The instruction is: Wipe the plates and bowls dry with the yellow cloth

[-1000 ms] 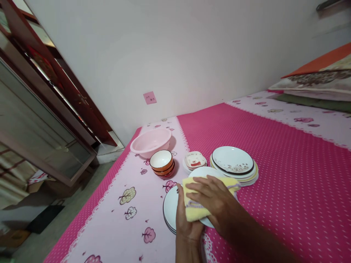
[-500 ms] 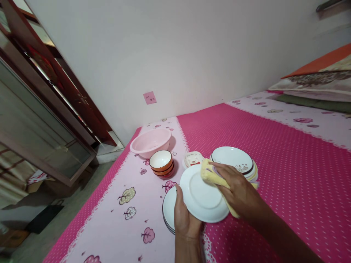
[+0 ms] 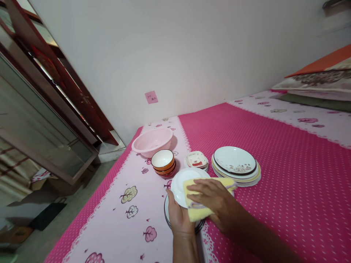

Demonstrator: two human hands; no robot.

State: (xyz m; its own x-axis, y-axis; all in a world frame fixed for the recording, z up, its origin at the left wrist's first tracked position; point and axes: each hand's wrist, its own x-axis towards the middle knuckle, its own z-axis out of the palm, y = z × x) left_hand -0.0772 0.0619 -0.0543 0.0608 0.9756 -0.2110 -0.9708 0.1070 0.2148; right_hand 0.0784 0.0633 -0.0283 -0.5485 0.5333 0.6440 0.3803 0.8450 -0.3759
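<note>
- Resting in the left hand [image 3: 181,218]: one round white plate [image 3: 181,179], held above a small pile of dark-rimmed plates [image 3: 166,212]; the thumb lay along its left rim, while the fingers beneath were hidden.
- Laid against that plate: one yellow cloth [image 3: 196,213], folded, purple-trimmed, grasped under the spread fingers of the right hand [image 3: 215,199].
- Handling, plate: judged stiff, smooth, probably ceramic; fairly light, slippery if damp, liable to chip or break if dropped. Best hold was the rim, with support from below.
- Handling, cloth: seemed soft, light and limp; a flat palm or a bunched fold suited it.
- Writing: one pink note [image 3: 151,97] on the wall bore handwritten marks, too small to read.
- Labels: one small square dish [image 3: 196,159] carried a red motif, any lettering illegible; no brand was legible on the white plate.
</note>
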